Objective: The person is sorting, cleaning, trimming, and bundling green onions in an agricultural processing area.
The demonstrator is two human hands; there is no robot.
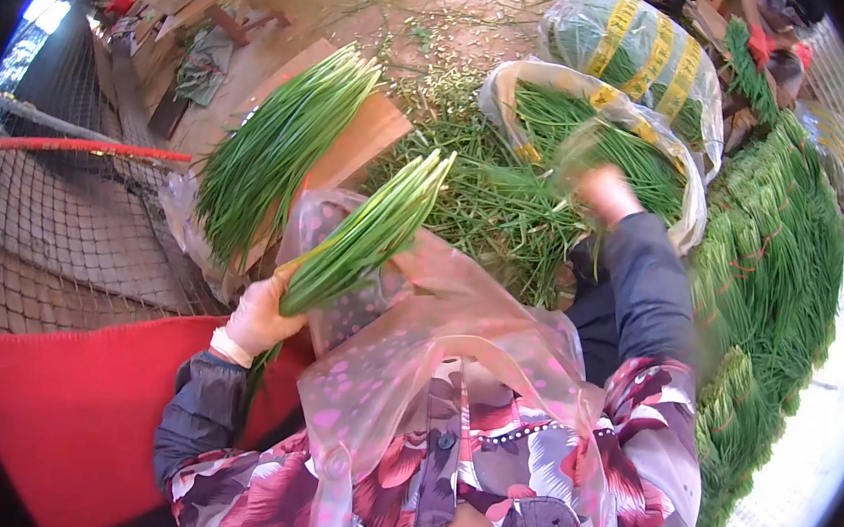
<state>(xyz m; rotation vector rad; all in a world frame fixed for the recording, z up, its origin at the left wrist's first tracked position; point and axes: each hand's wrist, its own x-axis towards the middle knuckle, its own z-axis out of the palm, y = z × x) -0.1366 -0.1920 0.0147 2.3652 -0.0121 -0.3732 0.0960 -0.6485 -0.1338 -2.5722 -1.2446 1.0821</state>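
Observation:
My left hand (263,316), in a pale glove, is closed round the lower end of a bunch of green chives (370,231). The pale stalk ends point up and to the right, above the polka-dot plastic apron (479,304). Motion smears my right hand (604,191) at the near side of an open plastic bag (688,227) of loose chives (642,162). Its fingers cannot be made out, nor whether greens are in them. Left of the held bunch, a larger heap of chives (276,155) rests on a brown board (378,131), pale ends aligned at the top.
Loose trimmings (487,204) cover the ground between board and bag. A full plastic bag with yellow tape (612,39) lies behind. Tied chive bundles (764,253) are stacked at the right. Netting (64,222) and red cloth (78,404) are at left. Another person's hand (785,69) shows upper right.

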